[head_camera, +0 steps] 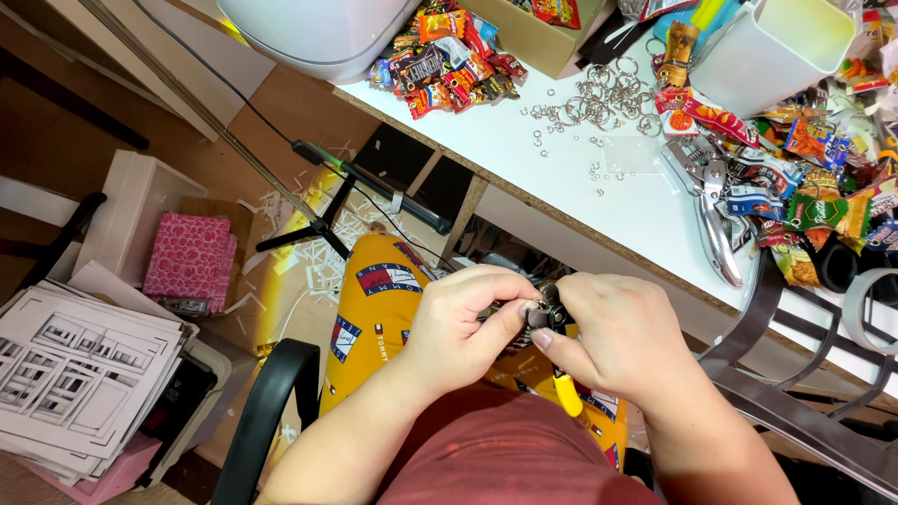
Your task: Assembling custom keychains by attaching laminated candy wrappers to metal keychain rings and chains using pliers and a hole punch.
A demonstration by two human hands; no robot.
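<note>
My left hand (463, 323) and my right hand (622, 332) meet above my lap, below the table edge. Between the fingertips sits a small dark metal piece (547, 313), pinched from both sides. A pair of small pliers with a yellow handle (567, 393) hangs down from my right hand. What exactly the metal piece is stays hidden by my fingers.
The white table (561, 178) carries loose metal key rings (603, 98), a pile of snack packets (449, 61), silver punch pliers (716, 210) and a white container (776, 51). A black chair arm (267, 402), a paper stack (79, 374) and a tripod (327, 210) stand left.
</note>
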